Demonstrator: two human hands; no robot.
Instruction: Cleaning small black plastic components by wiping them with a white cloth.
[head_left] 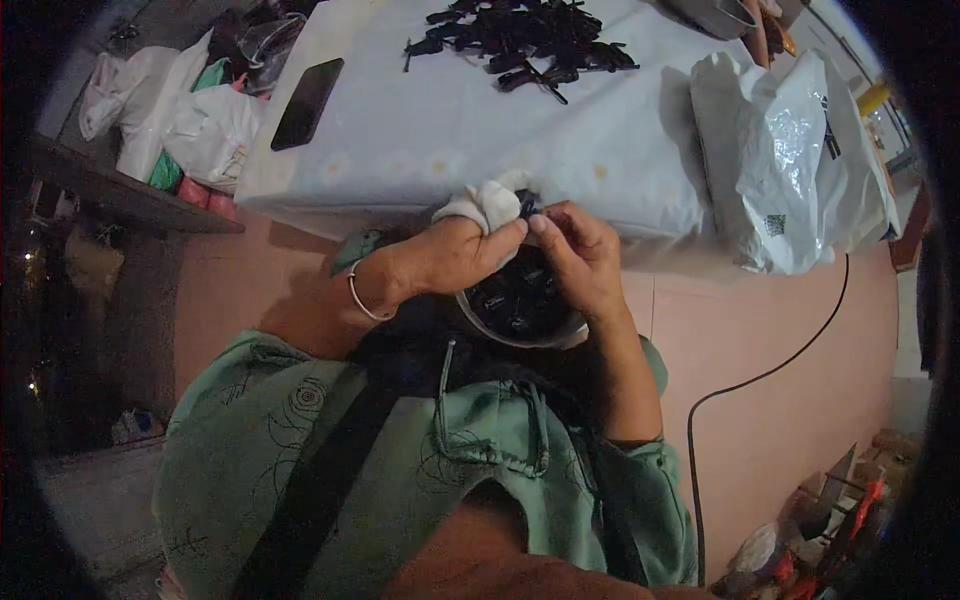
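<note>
My left hand is closed round a bunched white cloth that sticks up over its fingers. A small black part sits against the cloth, between my two hands. The thumb and fingers of my right hand pinch this part; its exact kind is too small to tell. Just below both hands is a round, pale-rimmed bowl at my lap, holding several black pieces. My hands hide part of its rim.
A white-covered table stands in front, with a pile of black parts at its far side. A dark phone lies left, a white plastic bag right. A black cable crosses the floor. Bags fill a left shelf.
</note>
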